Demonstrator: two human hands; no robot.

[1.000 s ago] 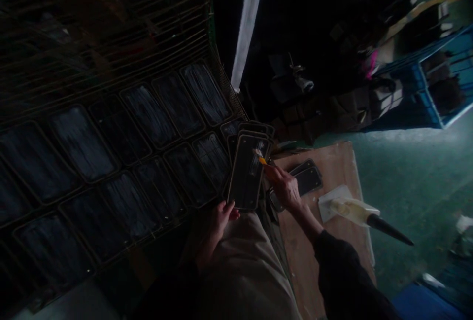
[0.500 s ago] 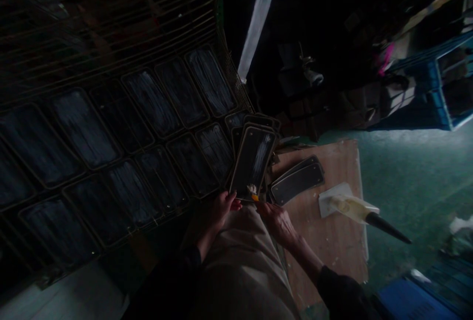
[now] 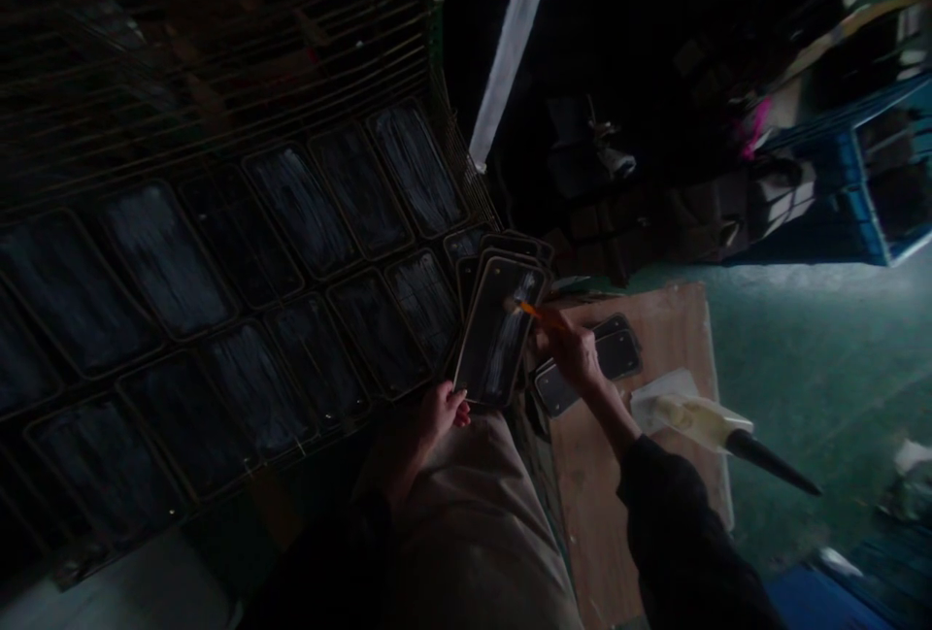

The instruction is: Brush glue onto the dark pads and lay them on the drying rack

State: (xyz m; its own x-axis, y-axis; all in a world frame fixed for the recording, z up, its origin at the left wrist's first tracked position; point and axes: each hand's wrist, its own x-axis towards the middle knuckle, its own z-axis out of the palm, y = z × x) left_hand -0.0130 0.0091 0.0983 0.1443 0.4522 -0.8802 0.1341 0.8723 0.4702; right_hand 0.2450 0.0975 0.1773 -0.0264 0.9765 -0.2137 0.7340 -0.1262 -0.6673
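Observation:
A dark rectangular panel [image 3: 484, 344] with rounded corners and a pale rim lies tilted in front of me, whitish streaks along its right side. My left hand [image 3: 442, 414] pinches its lower left corner. In my right hand [image 3: 575, 348] is a brush [image 3: 530, 308] with an orange handle, its bristles touching the upper part of the panel. Beneath that panel, several similar panels [image 3: 540, 247] are stacked. Many more panels [image 3: 291, 208], some streaked white, lie in rows on a wire rack at the left.
On a wooden board [image 3: 666, 339] to the right lie two dark panels [image 3: 618, 355] and a pale bottle with a black nozzle [image 3: 703, 416]. Blue crates [image 3: 837, 193] stand at the far right. A white bar [image 3: 514, 52] rises behind the rack.
My right hand has moved the brush up and away from me along the panel, from its near edge to its upper part. A longer white streak now shows. My left hand keeps its grip.

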